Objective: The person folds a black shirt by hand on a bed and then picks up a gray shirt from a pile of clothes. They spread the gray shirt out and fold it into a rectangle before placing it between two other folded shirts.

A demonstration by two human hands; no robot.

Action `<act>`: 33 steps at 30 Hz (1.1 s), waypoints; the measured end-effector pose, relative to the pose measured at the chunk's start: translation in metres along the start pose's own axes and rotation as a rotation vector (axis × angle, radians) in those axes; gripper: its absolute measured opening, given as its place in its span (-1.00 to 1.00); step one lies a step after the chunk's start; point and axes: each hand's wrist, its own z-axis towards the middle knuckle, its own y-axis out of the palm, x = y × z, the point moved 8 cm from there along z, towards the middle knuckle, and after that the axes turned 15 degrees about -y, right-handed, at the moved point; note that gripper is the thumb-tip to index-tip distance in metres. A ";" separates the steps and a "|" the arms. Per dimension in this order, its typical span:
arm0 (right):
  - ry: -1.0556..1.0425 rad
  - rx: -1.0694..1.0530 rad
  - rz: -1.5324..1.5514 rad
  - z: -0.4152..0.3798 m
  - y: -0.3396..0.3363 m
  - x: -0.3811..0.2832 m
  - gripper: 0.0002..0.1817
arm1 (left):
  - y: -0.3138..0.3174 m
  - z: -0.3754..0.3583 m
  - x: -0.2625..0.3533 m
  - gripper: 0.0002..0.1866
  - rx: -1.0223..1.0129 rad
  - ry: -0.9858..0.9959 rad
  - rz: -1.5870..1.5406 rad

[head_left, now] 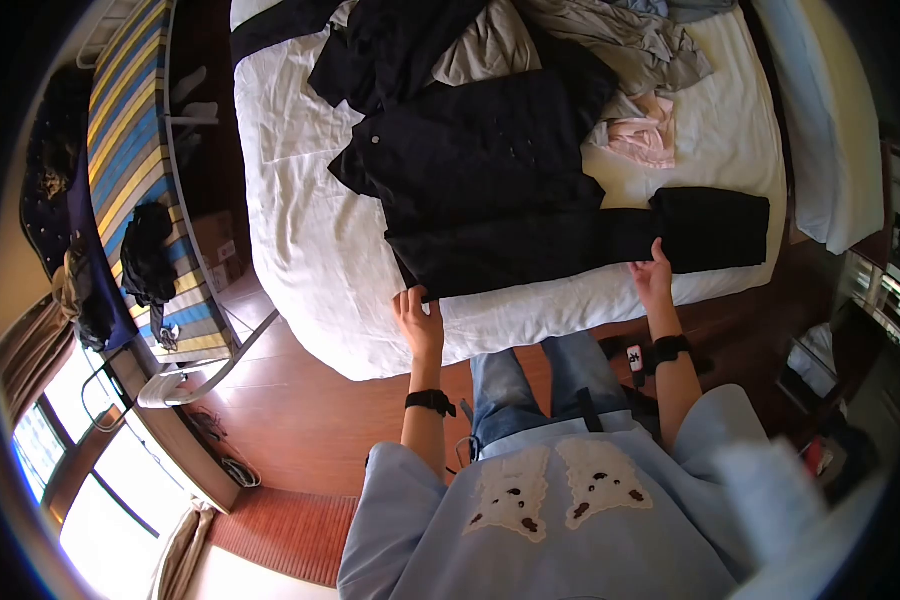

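Note:
A black garment (490, 180) lies spread on the white bed (300, 220), its lower hem near the bed's front edge. My left hand (417, 315) pinches the hem's left corner. My right hand (653, 275) rests on the hem's right side, beside a folded black piece (715, 228). Both wrists carry black bands.
More clothes are piled at the back of the bed: grey fabric (630, 40), a pink item (645, 135) and another dark garment (390, 45). A striped folding lounger (140, 130) with dark clothes stands left. Wooden floor (300, 410) lies between bed and window. A white pillow (820, 120) sits right.

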 end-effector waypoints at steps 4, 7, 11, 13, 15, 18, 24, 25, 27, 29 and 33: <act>0.001 -0.036 -0.020 -0.003 0.006 0.002 -0.61 | -0.008 -0.006 -0.010 -0.75 0.120 -0.081 -0.061; -0.047 -0.097 -0.019 -0.013 0.024 0.004 -0.64 | -0.005 -0.010 -0.030 -0.79 0.078 -0.466 -0.143; -0.025 -0.107 -0.055 -0.016 0.031 0.015 -0.63 | -0.004 -0.011 -0.036 -0.77 0.162 -0.511 -0.242; -0.016 -0.141 -0.019 -0.018 0.038 0.017 -0.62 | -0.001 -0.011 -0.042 -0.73 0.138 -0.553 -0.296; -0.034 -0.206 0.047 -0.020 0.048 0.015 -0.61 | -0.003 -0.009 -0.034 -0.69 0.173 -0.319 -0.228; 0.001 -0.252 0.130 -0.022 0.055 0.009 -0.62 | -0.003 -0.011 -0.031 -0.64 0.135 -0.145 -0.170; 0.078 -0.112 -0.265 -0.009 0.025 0.019 -0.73 | 0.000 0.002 -0.020 -0.65 -0.147 -0.140 -0.136; 0.105 -0.128 -0.256 -0.009 0.024 0.021 -0.74 | -0.002 0.004 -0.016 -0.66 -0.204 -0.162 -0.132; 0.157 -0.161 -0.239 -0.009 0.024 0.025 -0.75 | -0.008 0.010 -0.022 -0.73 -0.150 -0.318 -0.313; 0.130 -0.175 -0.153 -0.009 0.026 0.023 -0.75 | -0.003 0.016 -0.039 -0.77 -0.020 -0.520 -0.623; 0.069 -0.153 0.016 -0.009 0.027 0.016 -0.74 | 0.007 0.041 -0.032 -0.67 -0.138 -0.577 -0.356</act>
